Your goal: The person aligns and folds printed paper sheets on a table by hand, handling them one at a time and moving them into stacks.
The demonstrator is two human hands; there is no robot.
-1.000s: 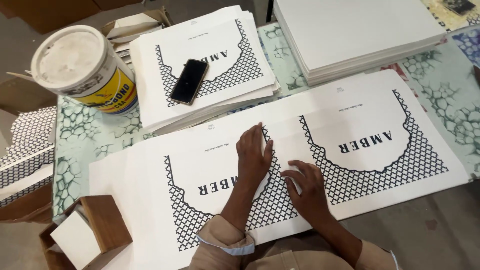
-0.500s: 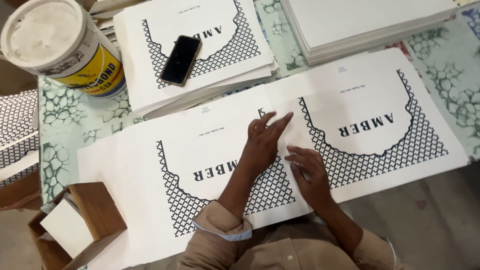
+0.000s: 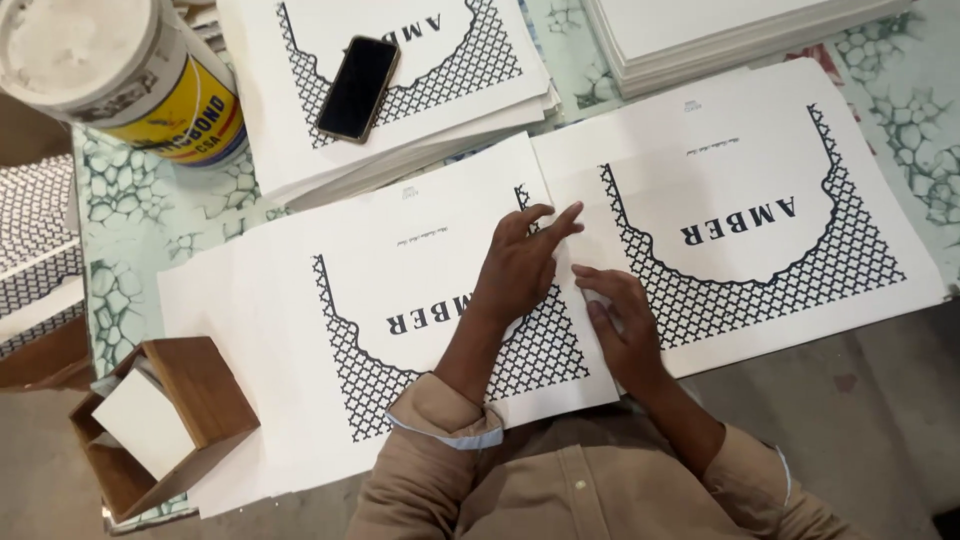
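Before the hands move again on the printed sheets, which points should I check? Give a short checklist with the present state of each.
1. Left hand flat on the left printed sheet: ok.
2. Right hand at the seam beside the right printed sheet: ok.
3. Sheets' edges overlap evenly: cannot tell.
4. Phone lies off both sheets, on the stack: ok.
5. Tub stands clear of the sheets: ok.

My left hand (image 3: 520, 265) covers part of the lettering on the white printed paper sheet (image 3: 400, 330); the white plastic bucket (image 3: 120, 75) is cut off at the top edge.
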